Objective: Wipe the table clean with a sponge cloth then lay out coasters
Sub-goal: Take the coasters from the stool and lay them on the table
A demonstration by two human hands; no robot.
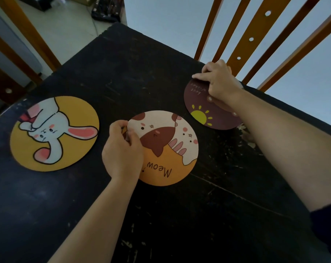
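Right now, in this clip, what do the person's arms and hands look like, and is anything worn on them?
Both hands are bare: no gloves, rings or watch show on the left hand or the right hand. Both forearms are uncovered to the frame edge. The only clothing visible is a dark sleeve at the upper right arm, near the right edge of the picture. No markings or bands show on either wrist.

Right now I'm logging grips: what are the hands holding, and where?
Left hand pinches the cat coaster at its left edge; right hand grips the brown sun coaster at its far edge.

Dim, bluish daylight; soft shadows; wide-angle bending at edges; slight softness
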